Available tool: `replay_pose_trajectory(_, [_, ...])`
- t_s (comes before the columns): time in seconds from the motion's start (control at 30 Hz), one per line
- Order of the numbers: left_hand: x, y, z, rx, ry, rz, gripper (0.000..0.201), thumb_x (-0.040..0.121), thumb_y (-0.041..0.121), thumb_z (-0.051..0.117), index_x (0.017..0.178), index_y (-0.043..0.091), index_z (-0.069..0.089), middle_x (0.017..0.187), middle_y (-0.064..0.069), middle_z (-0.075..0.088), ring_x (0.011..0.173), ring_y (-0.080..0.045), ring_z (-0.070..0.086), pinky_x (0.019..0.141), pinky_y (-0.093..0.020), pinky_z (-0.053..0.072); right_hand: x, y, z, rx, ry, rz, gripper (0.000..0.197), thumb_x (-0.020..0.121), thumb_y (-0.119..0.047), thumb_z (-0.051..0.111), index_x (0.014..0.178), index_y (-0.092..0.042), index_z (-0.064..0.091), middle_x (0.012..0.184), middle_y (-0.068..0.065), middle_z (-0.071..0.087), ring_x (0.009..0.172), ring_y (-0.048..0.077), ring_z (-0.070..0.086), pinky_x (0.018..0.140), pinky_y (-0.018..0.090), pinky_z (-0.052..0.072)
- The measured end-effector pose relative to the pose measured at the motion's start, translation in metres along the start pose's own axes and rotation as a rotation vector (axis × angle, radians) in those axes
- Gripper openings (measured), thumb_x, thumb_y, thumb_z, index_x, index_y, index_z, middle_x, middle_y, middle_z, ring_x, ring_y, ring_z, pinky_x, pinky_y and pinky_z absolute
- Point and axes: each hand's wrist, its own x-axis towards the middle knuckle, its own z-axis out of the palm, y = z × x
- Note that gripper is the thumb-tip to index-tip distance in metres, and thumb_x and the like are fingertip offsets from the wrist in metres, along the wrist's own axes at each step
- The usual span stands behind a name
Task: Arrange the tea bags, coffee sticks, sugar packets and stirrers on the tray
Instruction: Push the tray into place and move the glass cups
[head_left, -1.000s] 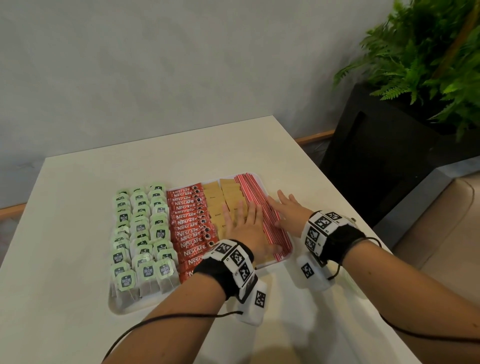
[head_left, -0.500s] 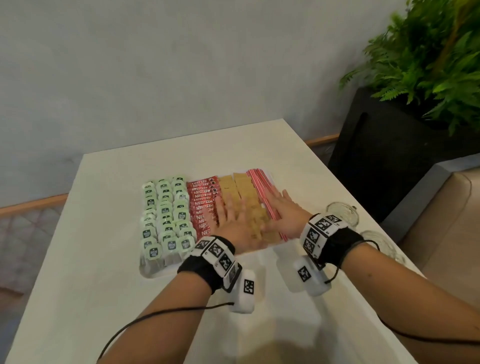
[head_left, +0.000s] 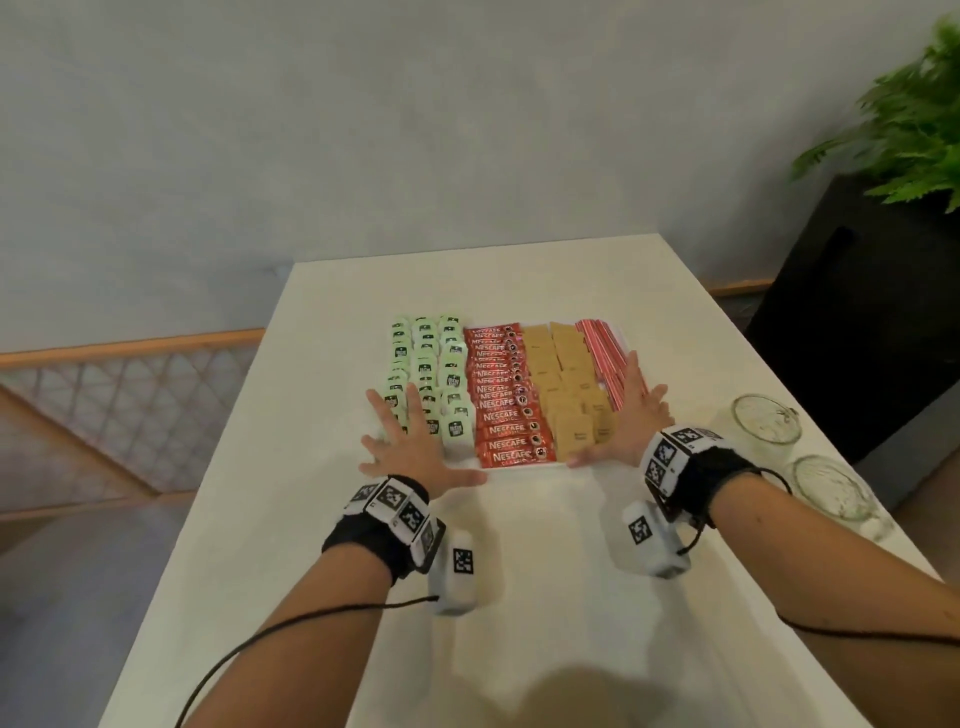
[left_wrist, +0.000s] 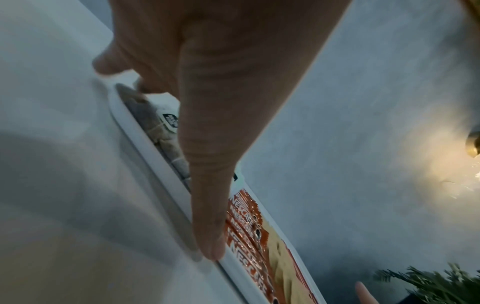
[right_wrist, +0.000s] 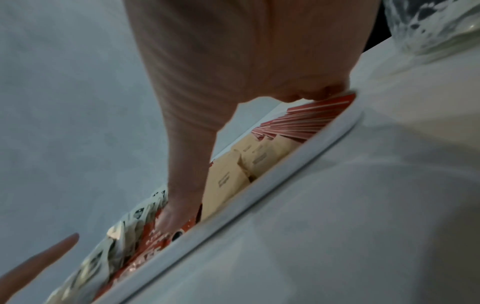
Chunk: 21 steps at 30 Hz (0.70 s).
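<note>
Flanking the shallow white rectangular tray (head_left: 519, 466) at its near corners, the person's two hands looked set to square or steady it rather than pick anything up. The left hand (head_left: 410, 457) lay at about seven o'clock of the tray with fingers spread and straight, its thumb stretched along the near rim; the left wrist view showed that thumb (left_wrist: 210, 236) touching the rim, holding nothing. The right hand (head_left: 631, 421) sat at about five o'clock, fingers likewise straight and splayed over the red-and-white striped stirrers (head_left: 605, 353), thumb pointing in toward the middle, gripping nothing. I judged the sorting done: everything lay on the tray in lengthwise bands, presumably so each kind could be found at a glance. Pale green tea bags (head_left: 426, 364) with dark square tags filled the nine o'clock side in three columns; their tag print was too small to read. Next came red coffee sticks (head_left: 501, 395), overlapped like shingles so that each showed "NESCAFE" in white, with "CLASSIC" just legible beneath on the nearest. Tan paper sugar packets (head_left: 563, 384) made two columns beside them, carrying small dark print I could not make out. At three o'clock, well apart from the tray on the white tabletop (head_left: 519, 597), stood two clear glass mugs (head_left: 766, 421), and a green fern (head_left: 914, 130) rose beyond.
</note>
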Motion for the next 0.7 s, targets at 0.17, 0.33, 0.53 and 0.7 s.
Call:
replay_pose_trajectory(0.17, [0.012, -0.002, -0.004, -0.017, 0.03, 0.01, 0.15, 0.054, 0.075, 0.077, 0.148, 0.03, -0.031, 0.148, -0.018, -0.046, 0.143, -0.057, 0.008, 0.111, -0.064, 0.029, 0.011, -0.005, 0.004, -0.042, 0.027, -0.018, 0.171, 0.028, -0.062, 0.09, 0.124, -0.045, -0.05, 0.154, 0.034, -0.012, 0.142, 0.053, 0.005, 0.112, 0.066, 0.015])
replay_pose_trajectory(0.33, [0.038, -0.003, -0.012, -0.008, 0.033, 0.005, 0.15, 0.054, 0.077, 0.076, 0.149, 0.03, -0.03, 0.149, -0.02, -0.044, 0.143, -0.056, 0.009, 0.111, -0.063, 0.03, 0.027, -0.021, 0.001, -0.003, 0.07, -0.003, 0.169, 0.029, -0.059, 0.092, 0.11, -0.051, -0.057, 0.155, 0.033, -0.012, 0.143, 0.051, 0.006, 0.113, 0.065, 0.017])
replay_pose_trajectory(0.53, [0.072, -0.001, -0.024, -0.024, 0.022, 0.008, 0.15, 0.053, 0.077, 0.076, 0.15, 0.031, -0.029, 0.149, -0.019, -0.045, 0.144, -0.055, 0.008, 0.112, -0.064, 0.027, 0.058, -0.037, 0.001, 0.001, 0.128, -0.007, 0.171, 0.027, -0.06, 0.092, 0.114, -0.051, -0.055, 0.154, 0.034, -0.002, 0.142, 0.052, 0.015, 0.112, 0.064, 0.021])
replay_pose_trajectory(0.7, [0.083, 0.004, -0.03, -0.019, -0.035, 0.0, 0.148, 0.057, 0.071, 0.079, 0.149, 0.031, -0.031, 0.149, -0.018, -0.046, 0.144, -0.054, 0.003, 0.112, -0.067, 0.023, 0.071, -0.037, 0.004, -0.051, 0.19, -0.049, 0.173, 0.023, -0.069, 0.087, 0.126, -0.046, -0.049, 0.147, 0.035, 0.018, 0.133, 0.052, 0.029, 0.107, 0.063, 0.03])
